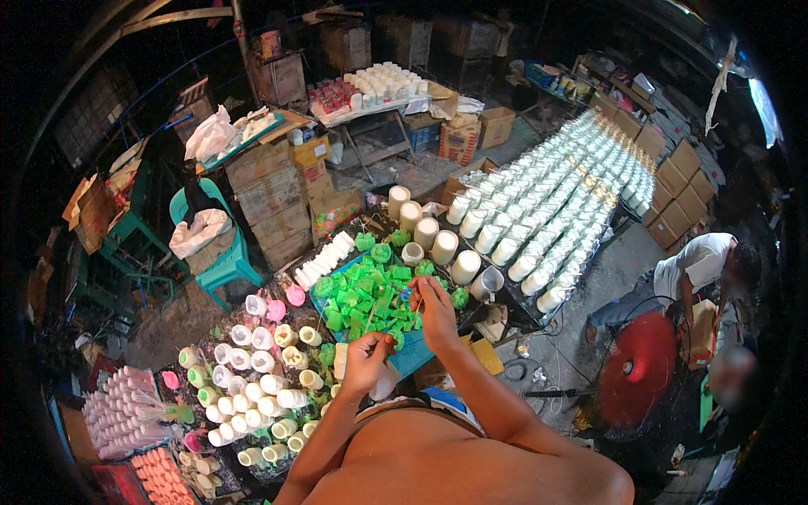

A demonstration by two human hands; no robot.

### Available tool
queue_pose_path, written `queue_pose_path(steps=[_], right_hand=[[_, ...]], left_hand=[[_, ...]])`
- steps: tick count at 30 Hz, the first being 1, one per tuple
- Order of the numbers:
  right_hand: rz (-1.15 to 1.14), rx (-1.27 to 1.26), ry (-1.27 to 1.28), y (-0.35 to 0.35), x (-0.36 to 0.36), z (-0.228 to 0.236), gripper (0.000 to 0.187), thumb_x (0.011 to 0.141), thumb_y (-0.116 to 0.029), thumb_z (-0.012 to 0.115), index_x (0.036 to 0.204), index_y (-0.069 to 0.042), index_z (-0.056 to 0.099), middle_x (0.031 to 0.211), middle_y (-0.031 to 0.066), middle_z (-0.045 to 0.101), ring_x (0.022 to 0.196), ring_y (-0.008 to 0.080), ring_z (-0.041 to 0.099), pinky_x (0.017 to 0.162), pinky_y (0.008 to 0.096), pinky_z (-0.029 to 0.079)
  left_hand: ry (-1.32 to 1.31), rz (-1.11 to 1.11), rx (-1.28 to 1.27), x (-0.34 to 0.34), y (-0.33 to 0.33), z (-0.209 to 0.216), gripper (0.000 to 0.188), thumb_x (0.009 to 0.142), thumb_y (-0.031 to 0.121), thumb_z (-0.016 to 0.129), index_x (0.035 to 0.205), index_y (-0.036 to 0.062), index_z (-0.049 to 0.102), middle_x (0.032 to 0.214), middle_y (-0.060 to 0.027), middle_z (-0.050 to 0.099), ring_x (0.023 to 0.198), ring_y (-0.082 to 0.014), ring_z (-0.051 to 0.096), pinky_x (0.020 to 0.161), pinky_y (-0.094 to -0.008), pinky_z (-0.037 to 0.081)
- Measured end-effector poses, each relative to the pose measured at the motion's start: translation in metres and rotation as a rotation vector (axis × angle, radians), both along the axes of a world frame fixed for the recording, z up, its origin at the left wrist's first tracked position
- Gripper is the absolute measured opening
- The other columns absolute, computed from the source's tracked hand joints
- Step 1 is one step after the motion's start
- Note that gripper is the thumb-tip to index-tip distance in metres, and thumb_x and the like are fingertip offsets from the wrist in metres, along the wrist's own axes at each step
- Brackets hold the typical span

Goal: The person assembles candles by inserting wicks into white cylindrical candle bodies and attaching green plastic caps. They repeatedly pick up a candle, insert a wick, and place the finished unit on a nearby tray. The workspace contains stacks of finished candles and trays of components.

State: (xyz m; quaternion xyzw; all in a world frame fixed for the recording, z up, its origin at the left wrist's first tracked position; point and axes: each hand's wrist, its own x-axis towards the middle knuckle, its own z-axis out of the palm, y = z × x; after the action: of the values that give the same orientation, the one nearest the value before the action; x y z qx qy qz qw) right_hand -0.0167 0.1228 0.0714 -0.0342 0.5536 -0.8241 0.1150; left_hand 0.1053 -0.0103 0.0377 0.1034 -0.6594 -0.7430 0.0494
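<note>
My left hand (368, 360) is closed in a pinch above the near edge of a blue tray (414, 358). Farther up and to the right, my right hand (433, 310) is also closed, its fingertips together over the tray. What either hand holds is too small to make out. Bright green chunks (358, 295), wax-like, are heaped in the tray below both hands. Several green ribbed lumps (381, 252) lie at its far side. A row of cream pillar candles (444, 247) stands just beyond, with a whitish pitcher (487, 284) at its right end.
Long rows of white candles (555, 202) fill a table at the right. Pale cups and cylinders (252, 362) crowd the left side. A teal chair (220, 244) stands at far left. On the right, a person (703, 261) bends near a red fan (638, 368); cables (547, 370) cross the floor.
</note>
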Motion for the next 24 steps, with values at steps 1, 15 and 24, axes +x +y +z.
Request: queue_pose_path(steps=[1,15,24], right_hand=[[0.020,0.074,0.020,0.004,0.000,-0.001,0.027,0.108,-0.024,0.049,0.102,-0.003,0.064,0.077,-0.0021,0.049,0.070,0.0082,0.045,0.066,0.0245,0.037],[0.191,0.314,0.208,0.000,0.006,-0.001,0.032,0.107,-0.029,0.054,0.108,-0.003,0.073,0.089,-0.0031,0.059,0.081,0.0070,0.047,0.076,0.0246,0.041],[0.207,0.268,0.212,0.039,-0.036,0.004,0.033,0.108,-0.027,0.052,0.108,-0.001,0.072,0.091,-0.0020,0.064,0.084,0.0079,0.053,0.079,0.0257,0.043]], left_hand=[[-0.007,0.021,0.030,0.000,-0.003,0.000,0.019,0.103,0.017,0.060,0.095,0.0023,0.068,0.084,-0.0023,0.069,0.069,-0.0068,0.057,0.060,-0.0235,0.045],[-0.100,-0.109,0.026,-0.014,0.003,0.007,0.016,0.100,0.016,0.066,0.104,0.0026,0.074,0.086,-0.0032,0.073,0.071,-0.0065,0.061,0.063,-0.0228,0.048],[0.023,0.015,0.052,-0.023,0.015,0.004,0.016,0.100,0.014,0.065,0.097,-0.0007,0.071,0.087,-0.0063,0.073,0.082,-0.0104,0.065,0.076,-0.0258,0.050]])
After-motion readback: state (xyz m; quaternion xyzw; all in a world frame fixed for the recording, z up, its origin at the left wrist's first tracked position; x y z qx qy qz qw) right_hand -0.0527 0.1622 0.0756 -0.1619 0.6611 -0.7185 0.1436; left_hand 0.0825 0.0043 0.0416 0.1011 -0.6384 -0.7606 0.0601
